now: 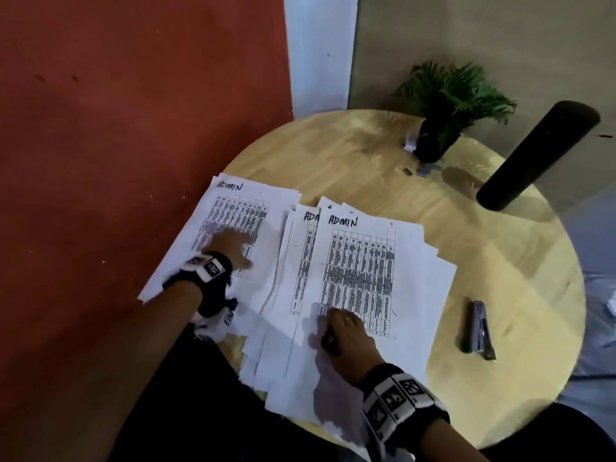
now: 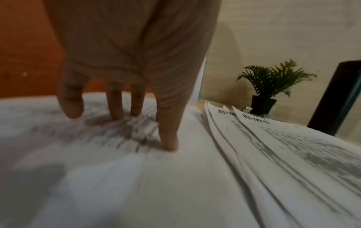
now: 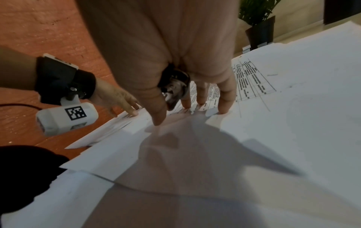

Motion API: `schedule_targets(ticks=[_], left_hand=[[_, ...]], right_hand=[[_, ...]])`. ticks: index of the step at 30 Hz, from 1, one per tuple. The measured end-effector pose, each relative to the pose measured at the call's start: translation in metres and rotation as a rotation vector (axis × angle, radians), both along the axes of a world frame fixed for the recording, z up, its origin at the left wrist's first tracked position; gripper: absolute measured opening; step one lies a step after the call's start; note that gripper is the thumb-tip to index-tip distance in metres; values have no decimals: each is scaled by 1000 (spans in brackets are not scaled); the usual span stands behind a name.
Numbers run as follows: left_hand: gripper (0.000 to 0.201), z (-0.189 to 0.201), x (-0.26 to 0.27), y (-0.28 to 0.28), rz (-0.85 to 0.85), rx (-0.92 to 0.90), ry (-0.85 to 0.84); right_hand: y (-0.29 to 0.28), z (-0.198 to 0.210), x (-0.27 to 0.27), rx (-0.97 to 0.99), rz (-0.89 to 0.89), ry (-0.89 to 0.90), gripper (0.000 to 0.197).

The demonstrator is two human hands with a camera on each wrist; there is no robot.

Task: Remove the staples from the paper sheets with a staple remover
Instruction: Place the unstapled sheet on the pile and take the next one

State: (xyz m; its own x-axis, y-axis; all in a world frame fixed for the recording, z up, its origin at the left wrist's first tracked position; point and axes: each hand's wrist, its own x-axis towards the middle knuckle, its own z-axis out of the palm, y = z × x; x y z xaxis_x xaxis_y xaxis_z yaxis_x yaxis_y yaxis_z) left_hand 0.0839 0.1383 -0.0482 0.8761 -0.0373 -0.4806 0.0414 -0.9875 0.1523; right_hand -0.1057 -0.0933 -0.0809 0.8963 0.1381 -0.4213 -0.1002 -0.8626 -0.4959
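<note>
Two piles of printed sheets headed "ADMIN" lie on a round wooden table. My left hand presses straight fingers on the left pile. My right hand rests its fingertips on the lower part of the right pile. A black and metal staple remover is pinched between the right thumb and the hand, just above the paper. No staple is visible in either pile.
A dark metal stapler lies right of the papers. A small potted plant stands at the far edge, with small loose bits by its pot. A black cylinder slants over the right side. The papers overhang the near table edge.
</note>
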Motion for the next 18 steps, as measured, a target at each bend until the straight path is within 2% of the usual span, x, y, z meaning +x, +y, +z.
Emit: schedule_targets(ticks=[3,7,11,12,15,18], left_hand=[[79,-15,-12,-7,-11,-29,28],[76,-10,-15,-12,6,-49,29],[39,-6,-43,-46,21,6,-216],[34,-7,-50,-56,10,16,-223],[50,-13,-67,-75,-36,-10,-104],[86,-23,-76,-81,5,-159,-23]], right_hand=[[-1,2,0,-36,-1,44,58],[-11,7,-4,-32,-26,43,59],[-19,12,-9,7,-61,27,47],[-20,12,-10,11,-68,25,46],[-21,13,-10,10,-73,26,52],[-27,17,-14,-13,-78,46,58]])
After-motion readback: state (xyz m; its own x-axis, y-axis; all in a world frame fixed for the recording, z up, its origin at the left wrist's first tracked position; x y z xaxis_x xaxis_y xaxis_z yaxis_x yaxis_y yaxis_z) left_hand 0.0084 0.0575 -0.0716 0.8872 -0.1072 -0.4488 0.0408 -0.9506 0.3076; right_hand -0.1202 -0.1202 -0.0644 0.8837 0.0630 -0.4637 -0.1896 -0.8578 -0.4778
